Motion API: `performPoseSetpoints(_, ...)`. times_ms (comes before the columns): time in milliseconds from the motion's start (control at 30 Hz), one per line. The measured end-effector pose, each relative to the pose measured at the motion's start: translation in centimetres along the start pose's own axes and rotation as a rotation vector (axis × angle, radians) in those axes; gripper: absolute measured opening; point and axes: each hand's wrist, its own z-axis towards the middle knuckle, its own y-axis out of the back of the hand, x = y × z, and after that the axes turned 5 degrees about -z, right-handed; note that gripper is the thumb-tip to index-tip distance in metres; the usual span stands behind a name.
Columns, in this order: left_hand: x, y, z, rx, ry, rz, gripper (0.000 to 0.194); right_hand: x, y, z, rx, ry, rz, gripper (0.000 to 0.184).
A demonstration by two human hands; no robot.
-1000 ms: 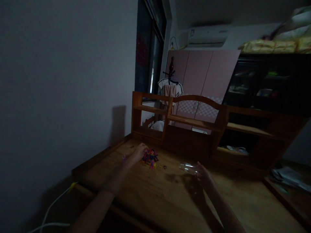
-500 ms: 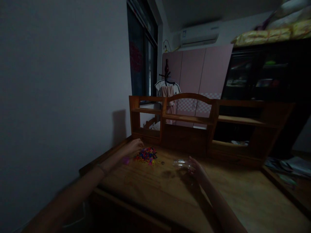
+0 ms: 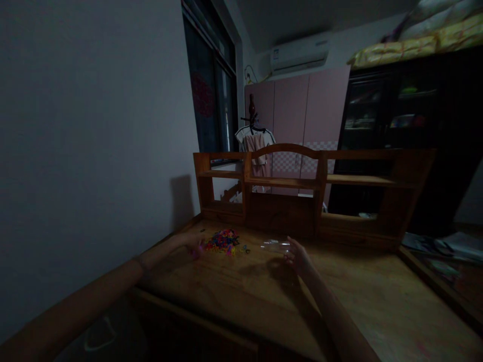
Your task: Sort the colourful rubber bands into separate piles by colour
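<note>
My right hand (image 3: 296,255) is closed around one end of a clear see-through container (image 3: 277,245), possibly a bottle or jar. It lies on its side in the air, just above the desk, with its far end pointing left. My left hand (image 3: 191,242) is low over the desk, its fingers curled down around a small purple object (image 3: 195,250); dimness and blur hide its exact kind. Just right of that hand is a heap of small multicoloured pieces (image 3: 223,241), too small to make out singly. A few loose pieces (image 3: 246,249) lie beside the heap.
A wooden shelf unit (image 3: 283,182) stands along the back of the wooden desk (image 3: 241,291). The white wall (image 3: 113,125) rises close on the left. Papers (image 3: 445,246) lie beyond the desk's right edge.
My left hand has moved left and down from above the heap's left side to the purple object. My right hand still holds the clear container. The camera view has shifted slightly.
</note>
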Motion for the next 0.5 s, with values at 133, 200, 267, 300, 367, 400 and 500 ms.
performPoseSetpoints(133,-3.1,-2.2,2.8,0.060,-0.091,-0.192,0.045,0.1,-0.9,-0.5,0.089,0.015,0.072,0.029)
performPoseSetpoints(200,-4.7,-4.0,4.0,0.048,-0.140,-0.297,0.051,0.1,-1.4,-0.9,0.120,0.046,0.088,0.032)
performPoseSetpoints(267,-6.0,-5.7,4.9,0.033,-0.173,-0.385,0.055,0.2,-1.8,-1.1,0.139,0.080,0.096,0.036)
performPoseSetpoints(300,-6.5,-6.4,5.3,0.031,-0.185,-0.419,0.056,0.2,-1.9,-1.2,0.145,0.099,0.100,0.037)
performPoseSetpoints(367,-7.2,-7.4,5.7,0.041,-0.201,-0.472,0.058,0.3,-2.0,-1.2,0.153,0.136,0.109,0.040)
performPoseSetpoints(400,-7.5,-7.7,5.8,0.050,-0.205,-0.491,0.058,0.3,-2.0,-1.1,0.154,0.153,0.113,0.041)
performPoseSetpoints(500,-8.1,-8.0,5.8,0.086,-0.196,-0.533,0.058,0.5,-1.8,-1.1,0.154,0.191,0.117,0.044)
